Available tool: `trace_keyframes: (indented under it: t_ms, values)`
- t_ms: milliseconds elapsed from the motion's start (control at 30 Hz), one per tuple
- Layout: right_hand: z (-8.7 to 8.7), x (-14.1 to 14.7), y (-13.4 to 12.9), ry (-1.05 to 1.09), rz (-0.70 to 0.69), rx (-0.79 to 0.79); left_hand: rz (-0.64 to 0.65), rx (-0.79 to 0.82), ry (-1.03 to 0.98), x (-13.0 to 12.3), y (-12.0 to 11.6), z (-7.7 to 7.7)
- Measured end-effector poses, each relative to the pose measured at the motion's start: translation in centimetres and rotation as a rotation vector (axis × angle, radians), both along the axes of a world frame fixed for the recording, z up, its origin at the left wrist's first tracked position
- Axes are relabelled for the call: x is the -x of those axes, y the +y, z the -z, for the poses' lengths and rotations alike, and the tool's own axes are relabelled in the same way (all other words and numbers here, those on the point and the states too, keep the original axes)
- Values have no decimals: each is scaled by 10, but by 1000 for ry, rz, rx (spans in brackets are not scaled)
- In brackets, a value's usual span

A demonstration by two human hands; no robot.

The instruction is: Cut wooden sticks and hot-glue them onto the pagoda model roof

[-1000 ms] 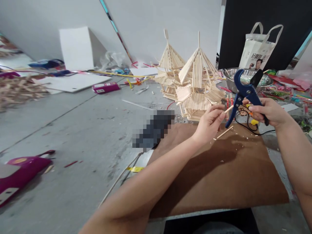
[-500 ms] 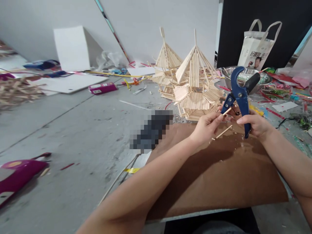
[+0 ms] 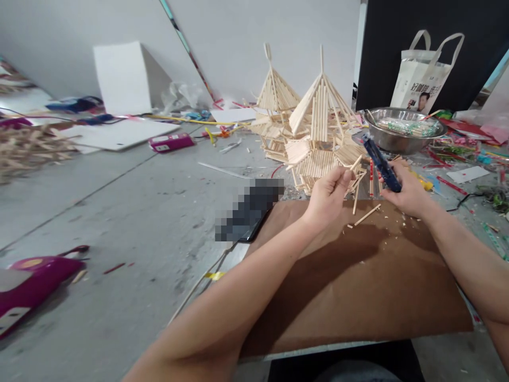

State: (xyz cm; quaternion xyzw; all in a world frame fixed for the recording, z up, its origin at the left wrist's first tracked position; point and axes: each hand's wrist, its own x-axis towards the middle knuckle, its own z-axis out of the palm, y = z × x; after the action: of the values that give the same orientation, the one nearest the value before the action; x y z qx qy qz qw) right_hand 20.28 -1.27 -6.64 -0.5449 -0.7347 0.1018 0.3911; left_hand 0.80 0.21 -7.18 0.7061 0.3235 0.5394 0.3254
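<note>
And the left hand (image 3: 329, 196), fingers curled tight, pinches a thin stick (image 3: 356, 162), while beside it the right hand (image 3: 409, 193) wraps around the blue cutter (image 3: 382, 163).

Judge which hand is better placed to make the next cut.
Probably the right hand: it grips the blue cutter, while the left hand is taken up pinching a thin wooden stick.
</note>
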Motion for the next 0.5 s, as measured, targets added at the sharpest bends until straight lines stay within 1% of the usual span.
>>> trace_keyframes:
  t_ms: [100,200,300,500]
  values:
    - [8,3,4,-102,18,-3,2,-24,3,0,0,0]
    - [13,5,4,-198,-5,-47,43,-44,-2,-1,1,1]
    - [14,7,2,-254,-32,-67,69,-46,0,-1,2,3]
    - [12,9,-2,-279,-24,-13,19,-11,97,-1,2,5]
